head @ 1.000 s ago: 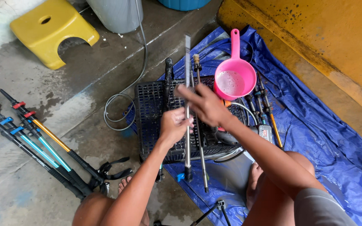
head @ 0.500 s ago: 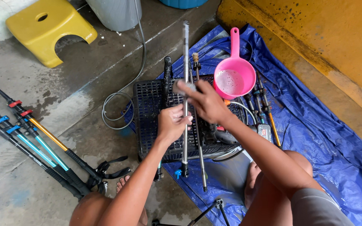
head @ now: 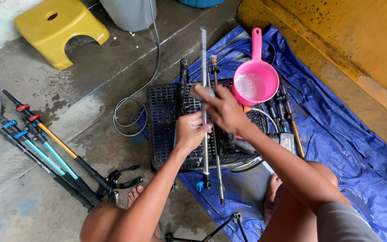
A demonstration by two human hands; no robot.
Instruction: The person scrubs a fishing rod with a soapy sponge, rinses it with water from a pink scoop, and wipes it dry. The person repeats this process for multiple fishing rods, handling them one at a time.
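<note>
Silver pole [head: 204, 58] | both hands gripping | over black crate [head: 162, 121]

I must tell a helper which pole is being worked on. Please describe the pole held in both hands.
Find the black perforated plastic crate on the blue tarpaulin. Above it, the left hand and right hand grip one thin silver metal pole. Unlike the poles lying around it, it is lifted.

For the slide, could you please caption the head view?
Both hands, left hand and right hand, grip a metal pole above a black crate.
</note>
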